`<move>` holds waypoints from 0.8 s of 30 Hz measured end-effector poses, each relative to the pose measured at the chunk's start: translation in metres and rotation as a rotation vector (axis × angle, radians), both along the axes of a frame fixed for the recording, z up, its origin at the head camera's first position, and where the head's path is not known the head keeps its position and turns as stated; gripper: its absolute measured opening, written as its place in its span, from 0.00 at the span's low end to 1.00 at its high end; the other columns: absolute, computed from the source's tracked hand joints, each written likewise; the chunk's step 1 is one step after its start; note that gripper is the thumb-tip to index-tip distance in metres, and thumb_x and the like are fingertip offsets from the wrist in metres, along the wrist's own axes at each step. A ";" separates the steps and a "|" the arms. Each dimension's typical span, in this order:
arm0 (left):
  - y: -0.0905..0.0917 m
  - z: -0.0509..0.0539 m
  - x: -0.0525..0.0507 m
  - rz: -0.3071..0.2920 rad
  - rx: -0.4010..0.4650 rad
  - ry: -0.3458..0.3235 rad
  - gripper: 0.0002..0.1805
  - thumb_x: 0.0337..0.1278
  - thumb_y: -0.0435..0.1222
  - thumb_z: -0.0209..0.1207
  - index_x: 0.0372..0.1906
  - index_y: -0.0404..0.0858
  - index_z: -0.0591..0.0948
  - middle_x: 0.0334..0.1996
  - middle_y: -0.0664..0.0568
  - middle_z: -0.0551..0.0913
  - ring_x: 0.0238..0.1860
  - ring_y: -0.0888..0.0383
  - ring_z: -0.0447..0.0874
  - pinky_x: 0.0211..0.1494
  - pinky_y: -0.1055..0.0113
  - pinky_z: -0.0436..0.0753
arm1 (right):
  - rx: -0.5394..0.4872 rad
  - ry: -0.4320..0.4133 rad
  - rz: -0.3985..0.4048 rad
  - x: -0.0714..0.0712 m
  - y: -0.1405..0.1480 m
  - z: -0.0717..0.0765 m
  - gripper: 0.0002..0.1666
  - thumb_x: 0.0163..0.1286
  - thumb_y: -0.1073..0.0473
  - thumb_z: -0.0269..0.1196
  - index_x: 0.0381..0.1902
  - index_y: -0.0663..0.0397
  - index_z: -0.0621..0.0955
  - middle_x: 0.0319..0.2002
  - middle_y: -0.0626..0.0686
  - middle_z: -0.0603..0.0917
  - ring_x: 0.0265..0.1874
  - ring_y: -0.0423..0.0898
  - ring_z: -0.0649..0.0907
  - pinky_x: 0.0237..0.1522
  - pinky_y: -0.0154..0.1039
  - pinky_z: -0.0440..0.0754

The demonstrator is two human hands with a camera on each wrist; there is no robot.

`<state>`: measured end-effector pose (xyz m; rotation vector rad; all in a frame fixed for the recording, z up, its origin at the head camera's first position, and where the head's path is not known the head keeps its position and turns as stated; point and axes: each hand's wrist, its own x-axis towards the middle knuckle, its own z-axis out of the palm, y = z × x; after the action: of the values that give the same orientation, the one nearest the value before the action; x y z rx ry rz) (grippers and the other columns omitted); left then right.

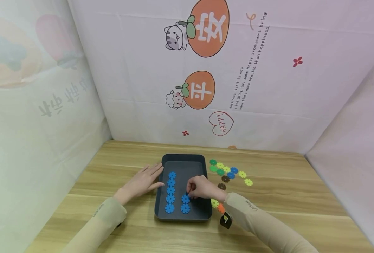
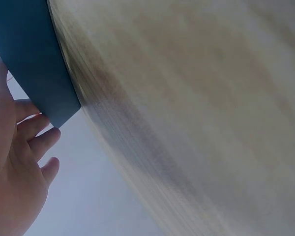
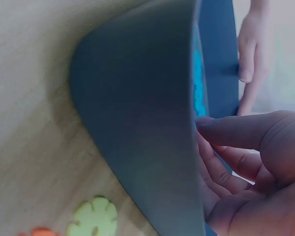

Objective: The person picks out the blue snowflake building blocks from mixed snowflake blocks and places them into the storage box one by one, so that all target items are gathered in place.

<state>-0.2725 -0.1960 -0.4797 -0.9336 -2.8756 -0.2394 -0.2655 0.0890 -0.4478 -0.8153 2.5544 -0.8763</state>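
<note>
A dark grey rectangular tray (image 1: 184, 216) stands on the wooden table. Inside it, a left column of several blue notched plastic discs (image 1: 170, 190) lies flat. A shorter right column has two visible blue discs, the lower disc (image 1: 185, 208) and the upper disc (image 1: 185, 199). My right hand (image 1: 202, 187) reaches over the tray's right wall, thumb and fingers curled at the edge of the upper disc and pinching it. In the right wrist view the tray wall hides most of that contact. My left hand (image 1: 144, 181) rests with extended fingers against the tray's left rim.
Right of the tray lie loose discs: green (image 1: 213, 162), yellow (image 1: 248, 182), blue (image 1: 234, 170), brown (image 1: 221, 186) and orange (image 1: 220, 208). A black object (image 1: 226, 220) sits by the right sleeve. Printed cloth walls (image 1: 142, 88) stand behind and at both sides.
</note>
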 end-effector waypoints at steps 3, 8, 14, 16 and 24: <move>-0.001 -0.001 0.000 -0.001 -0.003 0.005 0.39 0.71 0.55 0.51 0.74 0.32 0.64 0.76 0.39 0.62 0.76 0.43 0.62 0.78 0.42 0.60 | -0.020 -0.013 -0.014 -0.001 0.004 0.006 0.03 0.61 0.71 0.67 0.31 0.62 0.83 0.28 0.52 0.86 0.23 0.40 0.83 0.28 0.32 0.85; 0.000 0.000 0.000 0.007 -0.006 -0.012 0.39 0.71 0.56 0.49 0.75 0.33 0.63 0.77 0.40 0.60 0.77 0.44 0.61 0.79 0.43 0.59 | -0.062 -0.031 -0.038 -0.003 0.019 0.020 0.02 0.63 0.70 0.66 0.33 0.63 0.81 0.30 0.54 0.86 0.25 0.41 0.83 0.30 0.35 0.86; 0.001 0.000 0.001 0.007 0.001 -0.018 0.40 0.72 0.57 0.49 0.75 0.34 0.62 0.77 0.40 0.60 0.77 0.45 0.60 0.79 0.43 0.58 | -0.055 0.022 -0.098 -0.008 0.051 0.029 0.03 0.64 0.67 0.66 0.33 0.59 0.81 0.31 0.53 0.84 0.25 0.40 0.81 0.26 0.34 0.82; 0.001 0.000 0.001 0.009 0.002 -0.021 0.40 0.71 0.57 0.49 0.75 0.34 0.62 0.77 0.41 0.60 0.77 0.45 0.60 0.79 0.43 0.58 | -0.049 0.043 -0.116 -0.009 0.063 0.030 0.03 0.64 0.67 0.66 0.34 0.59 0.81 0.31 0.53 0.84 0.25 0.39 0.80 0.24 0.34 0.81; 0.000 0.000 0.001 0.010 -0.003 -0.021 0.40 0.71 0.57 0.49 0.75 0.34 0.62 0.77 0.40 0.60 0.77 0.44 0.60 0.79 0.43 0.59 | -0.006 0.083 -0.120 0.001 0.103 0.026 0.03 0.61 0.68 0.66 0.33 0.62 0.81 0.30 0.54 0.85 0.28 0.39 0.80 0.30 0.31 0.80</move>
<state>-0.2718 -0.1959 -0.4794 -0.9227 -2.8998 -0.2462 -0.2643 0.1916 -0.4215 -0.7202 2.6979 -0.9041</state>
